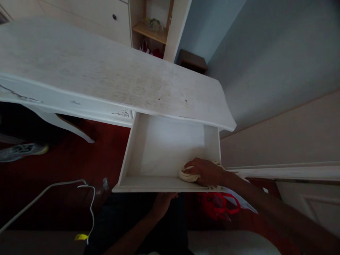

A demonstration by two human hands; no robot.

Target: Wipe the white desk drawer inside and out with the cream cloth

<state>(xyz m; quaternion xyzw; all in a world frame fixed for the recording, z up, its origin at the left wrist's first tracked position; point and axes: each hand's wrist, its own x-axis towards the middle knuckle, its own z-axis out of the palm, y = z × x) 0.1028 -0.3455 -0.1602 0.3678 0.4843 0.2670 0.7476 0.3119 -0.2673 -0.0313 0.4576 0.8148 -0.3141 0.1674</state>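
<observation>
A white drawer (170, 148) is pulled out of a white desk (106, 71) whose top is stained and worn. Inside its near right corner, my right hand (203, 171) is closed over a cream cloth (188, 175) and presses it against the drawer. Part of the cloth hangs over the right side wall. My left hand (163, 203) is below the drawer's front panel, close to its underside; the panel hides most of its fingers, so its grip does not show.
A red bag (220, 207) lies on the floor under the drawer's right side. A white cable (53, 186) with a yellow tag (81, 237) runs at the lower left. A shoe (23, 151) stands by the desk leg (69, 125). The wall (278, 88) is close on the right.
</observation>
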